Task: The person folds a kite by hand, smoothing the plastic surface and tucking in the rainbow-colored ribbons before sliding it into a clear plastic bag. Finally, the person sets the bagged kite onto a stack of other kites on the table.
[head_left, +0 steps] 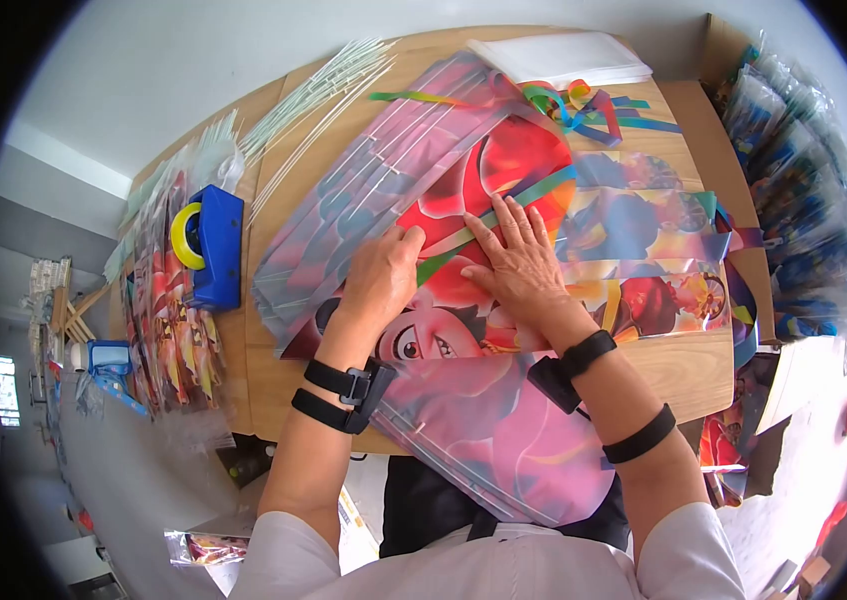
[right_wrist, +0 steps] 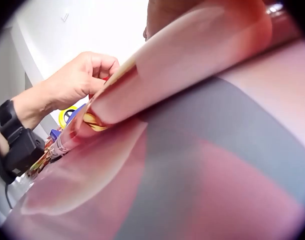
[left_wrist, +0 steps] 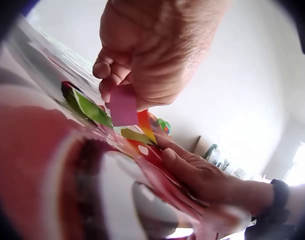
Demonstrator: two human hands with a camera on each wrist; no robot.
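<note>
A glossy red printed sheet (head_left: 523, 150) with a cartoon face lies over a stack of similar sheets (head_left: 343, 200) that have thin white rods along them. Across it runs a multicoloured ribbon (head_left: 431, 268), green, pale and orange in parts. My left hand (head_left: 383, 275) has its fingers curled at the ribbon's left side; the left wrist view shows it pinching a purple stretch of ribbon (left_wrist: 123, 107). My right hand (head_left: 515, 265) presses on the sheet beside the ribbon, fingers spread. In the right wrist view the curved sheet edge hides most of that hand.
A blue tape dispenser (head_left: 218, 245) with yellow-cored tape stands left, near bagged printed pieces (head_left: 178, 340). Thin white rods (head_left: 318, 95) lie at the back left. White sheets (head_left: 563, 58) and loose ribbons (head_left: 593, 115) are at the back. Bagged goods (head_left: 793, 190) fill the right side.
</note>
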